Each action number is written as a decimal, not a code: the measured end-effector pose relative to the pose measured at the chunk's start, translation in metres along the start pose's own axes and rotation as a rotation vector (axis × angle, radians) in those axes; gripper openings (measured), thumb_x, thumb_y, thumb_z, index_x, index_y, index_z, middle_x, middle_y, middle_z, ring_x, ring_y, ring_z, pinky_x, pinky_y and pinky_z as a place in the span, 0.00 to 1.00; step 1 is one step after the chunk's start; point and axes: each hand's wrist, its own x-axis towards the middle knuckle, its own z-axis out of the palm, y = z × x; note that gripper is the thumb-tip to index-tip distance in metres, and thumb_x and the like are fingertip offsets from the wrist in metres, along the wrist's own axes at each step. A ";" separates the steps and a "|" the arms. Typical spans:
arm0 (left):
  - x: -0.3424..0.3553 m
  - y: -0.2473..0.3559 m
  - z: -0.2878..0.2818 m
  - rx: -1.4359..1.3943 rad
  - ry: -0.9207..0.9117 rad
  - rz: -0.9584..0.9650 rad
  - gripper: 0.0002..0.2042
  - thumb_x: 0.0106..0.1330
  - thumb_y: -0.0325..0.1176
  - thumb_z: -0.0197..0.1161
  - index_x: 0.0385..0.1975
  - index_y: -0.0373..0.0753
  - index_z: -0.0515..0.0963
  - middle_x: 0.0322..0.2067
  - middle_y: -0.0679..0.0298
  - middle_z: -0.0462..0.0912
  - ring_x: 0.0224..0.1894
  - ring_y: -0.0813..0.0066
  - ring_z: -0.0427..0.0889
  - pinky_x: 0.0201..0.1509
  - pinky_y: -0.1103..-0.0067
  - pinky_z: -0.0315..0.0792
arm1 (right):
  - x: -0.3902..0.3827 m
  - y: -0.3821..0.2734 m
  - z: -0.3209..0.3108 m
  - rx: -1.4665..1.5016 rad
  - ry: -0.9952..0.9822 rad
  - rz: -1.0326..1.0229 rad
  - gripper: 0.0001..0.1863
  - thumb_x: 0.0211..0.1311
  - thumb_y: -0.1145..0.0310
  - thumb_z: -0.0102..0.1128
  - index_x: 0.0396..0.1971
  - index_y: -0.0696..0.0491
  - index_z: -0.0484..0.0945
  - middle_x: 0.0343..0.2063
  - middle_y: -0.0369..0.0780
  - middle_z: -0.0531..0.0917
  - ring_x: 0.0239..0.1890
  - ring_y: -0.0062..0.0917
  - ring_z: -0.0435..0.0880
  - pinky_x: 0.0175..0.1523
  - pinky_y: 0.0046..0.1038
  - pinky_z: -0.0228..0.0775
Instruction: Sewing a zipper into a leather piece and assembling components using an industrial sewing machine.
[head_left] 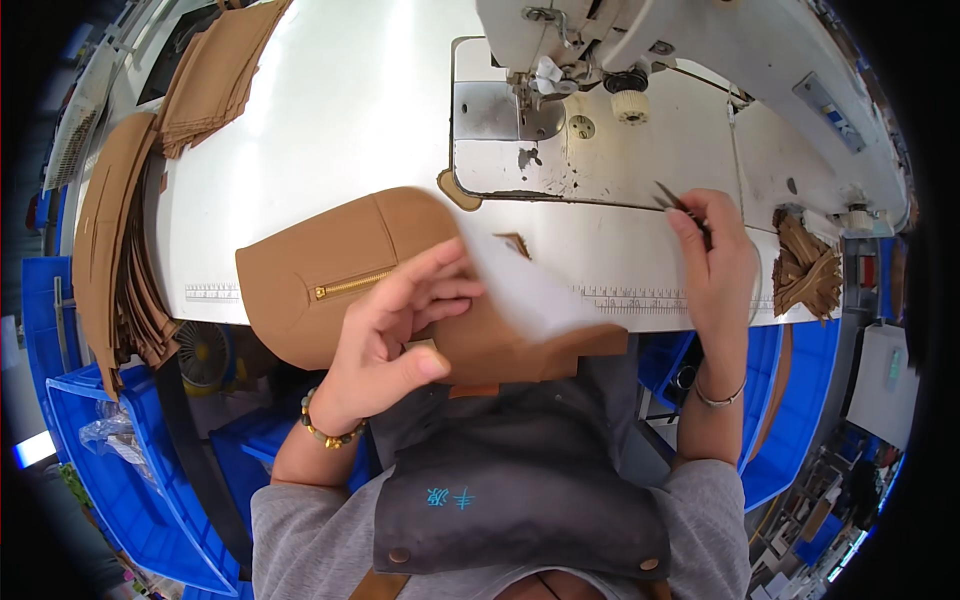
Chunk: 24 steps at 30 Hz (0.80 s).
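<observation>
My left hand [405, 330] is over a tan leather piece with a brass zipper [275, 290], fingers loosely curled and apart, thumb out; its top fingertip meets the edge of a blurred, lifted flap with a white underside [530, 295]. Whether it grips that flap is hard to see. More tan leather [520, 355] lies beneath, overhanging the table's front edge. On the right, my right hand [715, 245] holds small dark scissors [670, 200], points up-left, just in front of the sewing machine's bed.
A sewing machine [620, 40] stands at the back right of the white table [320, 120]. Stacks of tan leather [215, 70] and longer strips [115, 230] lie at left, bunched scraps [805, 260] at right. Blue bins [120, 480] sit below on both sides.
</observation>
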 end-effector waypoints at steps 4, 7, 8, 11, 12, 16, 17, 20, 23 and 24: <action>-0.001 -0.003 0.013 0.171 0.145 0.027 0.35 0.68 0.30 0.72 0.75 0.35 0.65 0.71 0.53 0.72 0.66 0.65 0.77 0.67 0.69 0.73 | 0.005 0.015 -0.011 -0.472 0.207 -0.317 0.11 0.66 0.71 0.66 0.47 0.56 0.83 0.49 0.44 0.86 0.47 0.41 0.85 0.49 0.37 0.77; 0.002 -0.007 0.019 0.676 0.169 0.081 0.28 0.66 0.25 0.72 0.68 0.38 0.76 0.65 0.56 0.79 0.63 0.61 0.79 0.60 0.70 0.77 | 0.002 0.001 -0.007 -0.195 0.124 -0.463 0.14 0.63 0.72 0.68 0.49 0.55 0.83 0.52 0.44 0.85 0.51 0.42 0.85 0.54 0.39 0.76; 0.005 -0.008 0.019 0.967 0.184 0.273 0.28 0.61 0.27 0.75 0.64 0.37 0.79 0.62 0.56 0.81 0.62 0.59 0.80 0.61 0.70 0.77 | 0.002 -0.007 -0.002 -0.111 0.042 -0.533 0.16 0.61 0.73 0.69 0.49 0.55 0.83 0.54 0.44 0.85 0.54 0.42 0.84 0.57 0.41 0.76; 0.008 -0.006 0.021 1.400 0.216 0.399 0.32 0.61 0.36 0.77 0.66 0.37 0.77 0.66 0.55 0.79 0.67 0.49 0.76 0.69 0.61 0.69 | 0.013 -0.027 0.019 -0.110 -0.131 -0.706 0.20 0.61 0.69 0.71 0.53 0.54 0.82 0.58 0.43 0.83 0.61 0.40 0.82 0.63 0.43 0.74; 0.009 -0.006 0.022 1.553 0.228 0.256 0.33 0.64 0.40 0.73 0.69 0.37 0.74 0.69 0.54 0.75 0.71 0.48 0.71 0.73 0.55 0.63 | 0.019 -0.031 0.028 -0.105 -0.220 -0.769 0.23 0.60 0.65 0.72 0.55 0.53 0.82 0.60 0.43 0.82 0.64 0.39 0.80 0.66 0.43 0.71; 0.015 0.004 0.009 1.672 0.111 0.051 0.35 0.72 0.44 0.63 0.76 0.37 0.64 0.78 0.54 0.62 0.79 0.48 0.58 0.79 0.44 0.47 | 0.036 -0.036 0.053 -0.207 -0.401 -0.841 0.34 0.58 0.53 0.72 0.62 0.53 0.79 0.65 0.42 0.79 0.69 0.35 0.74 0.73 0.43 0.64; 0.019 0.009 0.000 1.658 0.031 0.036 0.35 0.71 0.42 0.63 0.76 0.37 0.64 0.78 0.54 0.61 0.79 0.48 0.58 0.80 0.45 0.47 | 0.039 -0.035 0.054 -0.170 -0.366 -0.862 0.34 0.58 0.53 0.72 0.62 0.53 0.79 0.65 0.42 0.79 0.69 0.35 0.74 0.73 0.43 0.64; 0.048 0.027 -0.036 1.730 -0.138 0.081 0.32 0.73 0.38 0.61 0.77 0.44 0.64 0.78 0.59 0.61 0.81 0.51 0.55 0.81 0.45 0.46 | 0.043 -0.031 0.054 -0.223 -0.350 -0.882 0.35 0.59 0.50 0.71 0.61 0.58 0.80 0.65 0.44 0.79 0.65 0.36 0.77 0.70 0.42 0.67; 0.098 0.046 -0.064 2.079 -0.142 0.250 0.32 0.72 0.38 0.63 0.77 0.47 0.65 0.78 0.63 0.62 0.81 0.54 0.54 0.81 0.47 0.48 | 0.044 -0.033 0.053 -0.343 -0.273 -0.850 0.36 0.58 0.49 0.72 0.59 0.62 0.80 0.63 0.47 0.80 0.56 0.36 0.81 0.66 0.40 0.69; 0.109 0.050 -0.065 2.077 -0.131 0.267 0.32 0.72 0.38 0.63 0.77 0.47 0.65 0.78 0.63 0.62 0.81 0.54 0.54 0.81 0.47 0.48 | 0.043 -0.035 0.054 -0.405 -0.230 -0.811 0.37 0.57 0.49 0.72 0.58 0.64 0.80 0.60 0.47 0.81 0.51 0.36 0.81 0.63 0.39 0.70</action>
